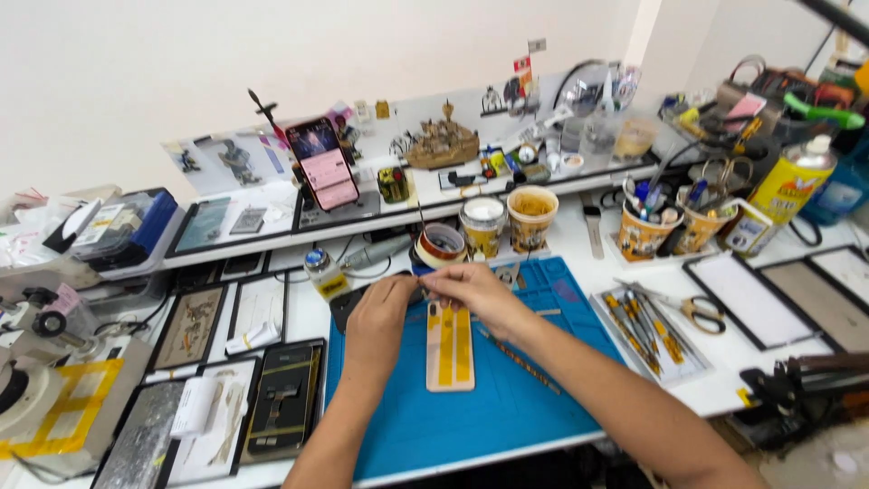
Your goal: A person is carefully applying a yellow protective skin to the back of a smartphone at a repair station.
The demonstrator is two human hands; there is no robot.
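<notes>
A pale pink phone back panel (pixel 450 348) with two yellow tape strips lies lengthwise on the blue work mat (pixel 543 389). My left hand (pixel 380 312) and my right hand (pixel 466 288) meet at the panel's far end, fingers pinched together on a yellow tape strip there. A roll of yellow-brown tape (pixel 441 244) stands just beyond my fingers at the mat's far edge.
Paper cups (pixel 531 217) and pen holders (pixel 644 231) stand behind the mat. Tweezers and scissors (pixel 701 312) lie in a tray at right. A phone on a stand (pixel 323 164) faces me from the shelf. A microscope (pixel 41 362) and framed panels (pixel 285 398) are at left.
</notes>
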